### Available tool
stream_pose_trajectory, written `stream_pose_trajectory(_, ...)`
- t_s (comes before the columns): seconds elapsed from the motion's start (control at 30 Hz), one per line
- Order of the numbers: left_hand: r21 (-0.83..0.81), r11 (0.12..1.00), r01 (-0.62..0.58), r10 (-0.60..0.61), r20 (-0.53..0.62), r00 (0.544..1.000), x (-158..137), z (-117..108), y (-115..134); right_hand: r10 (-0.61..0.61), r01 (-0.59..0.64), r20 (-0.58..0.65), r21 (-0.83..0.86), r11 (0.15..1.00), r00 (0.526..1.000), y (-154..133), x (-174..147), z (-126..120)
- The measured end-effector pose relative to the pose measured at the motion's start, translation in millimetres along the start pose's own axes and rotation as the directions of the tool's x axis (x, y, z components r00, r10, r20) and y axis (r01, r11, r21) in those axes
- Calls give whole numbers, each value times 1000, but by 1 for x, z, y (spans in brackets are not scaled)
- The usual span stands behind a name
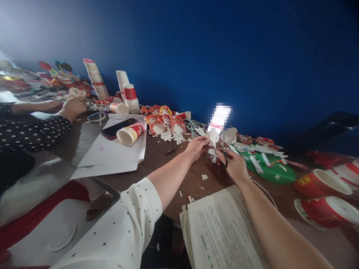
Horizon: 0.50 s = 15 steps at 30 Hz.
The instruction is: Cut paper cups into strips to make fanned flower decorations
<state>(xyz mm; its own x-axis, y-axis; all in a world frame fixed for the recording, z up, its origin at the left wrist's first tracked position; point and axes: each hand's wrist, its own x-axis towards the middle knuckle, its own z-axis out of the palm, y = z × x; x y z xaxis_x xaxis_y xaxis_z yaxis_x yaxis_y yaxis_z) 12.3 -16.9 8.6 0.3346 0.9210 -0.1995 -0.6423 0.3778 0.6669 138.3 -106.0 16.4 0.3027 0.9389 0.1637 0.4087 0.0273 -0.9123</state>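
My left hand (197,147) pinches a small white paper cut-out (213,136) with a notched outline, above the brown table. In my right hand (237,166) are scissors (225,158), their dark handle in my fingers and their blades pointing up beside the cut-out. Whether the blades touch the paper I cannot tell. Just under my hands is a white paper scrap (212,154). A bright, pixelated patch stands right behind the cut-out. To the left of it lies a pile of red and white paper cut-outs (165,123).
A paper cup (130,134) and a phone (116,129) rest on a white sheet (109,155). Stacked cups (97,80) stand by the blue wall. Scraps cover a green disc (280,175); red cups (322,183) are at right. Another person's hand (74,108) is at left.
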Motion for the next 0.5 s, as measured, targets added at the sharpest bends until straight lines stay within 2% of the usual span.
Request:
stream_pose_trajectory(0.1, 19, 1000, -9, 7, 84, 996, 1, 0, -3, -13, 26, -147, 91, 996, 989, 7, 6, -2)
stream_pose_trajectory(0.17, 28, 1000, -5, 1, 129, 992, 2, 0, -5, -25, 50, -187, 135, 990, 982, 12, 10, -3)
stream_pose_trajectory(0.33, 92, 996, 9, -24, 165, 986, 0, -1, -11, -27, 60, -160, 206, 977, 987, 17, 13, -3)
stream_pose_trajectory(0.5, 179, 983, 38, -68, 166, 984, -4, 1, -13, 12, 41, -188, 280, 959, 982, 18, 14, -1)
